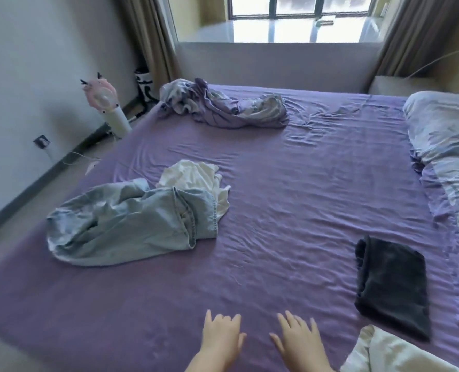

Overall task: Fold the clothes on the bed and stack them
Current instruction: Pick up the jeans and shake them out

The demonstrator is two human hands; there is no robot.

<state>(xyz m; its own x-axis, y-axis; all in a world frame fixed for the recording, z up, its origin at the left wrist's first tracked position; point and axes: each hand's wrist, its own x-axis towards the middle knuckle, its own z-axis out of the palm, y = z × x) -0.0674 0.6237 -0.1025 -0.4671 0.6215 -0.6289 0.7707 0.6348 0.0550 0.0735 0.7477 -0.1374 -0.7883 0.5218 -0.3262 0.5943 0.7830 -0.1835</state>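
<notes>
Bare sheet btwn jeans, towel

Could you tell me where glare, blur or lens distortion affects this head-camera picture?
Head view: the window and its glossy sill are blown out by daylight; the grey wall and purple bedsheet edges bow from the wide-angle lens; the whole frame is soft, with both open hands, left and right, slightly blurred.

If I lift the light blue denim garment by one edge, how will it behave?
The denim garment lies crumpled in soft folds, so it will probably hang limp. Its thick seams suggest some weight. The white garment touches it and may drag along.
</notes>
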